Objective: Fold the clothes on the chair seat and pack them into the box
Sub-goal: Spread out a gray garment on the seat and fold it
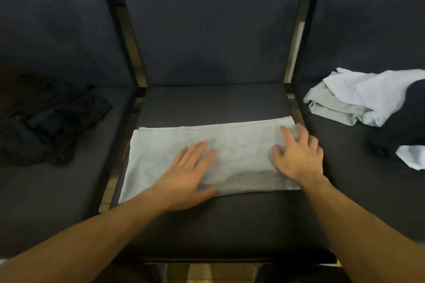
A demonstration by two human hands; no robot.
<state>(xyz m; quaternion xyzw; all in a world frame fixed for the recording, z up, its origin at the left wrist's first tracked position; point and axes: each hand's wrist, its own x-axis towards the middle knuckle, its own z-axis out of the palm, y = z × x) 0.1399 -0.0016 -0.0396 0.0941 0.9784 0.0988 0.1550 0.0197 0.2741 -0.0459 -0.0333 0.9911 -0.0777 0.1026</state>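
Two bare forearms reach in from the bottom edge, over the front of the middle seat (207, 220), dark and padded. The left hand (188, 174) lies flat on the grey cloth (234, 145), palm down, fingers straight and close together, thumb out along the cloth's near edge. It presses, it grips nothing. The right hand (299, 156) sits on the cloth's right end, fingers spread and slightly bent, tips down on the fabric; whether they pinch any of it, I cannot tell.

The cloth itself is a light grey garment folded to a long band, lying crosswise on the middle seat, roughly halfway back. Its left end hangs just past the seat's left edge over the gap to the next chair; its right end reaches the seat's right edge. A second layer shows along the far edge.

Out to the left, on the neighbouring seat (57, 190), a dark crumpled heap (46, 122) lies well apart from the hands. To the right, on the other seat (345, 167), a pale pile (351, 99) of loose clothes lies with a black garment (397, 131) partly over it, and a white scrap (411, 156) peeks out at the frame edge.

Farther back, three dark backrests (207, 25) rise side by side, black frame posts between them.
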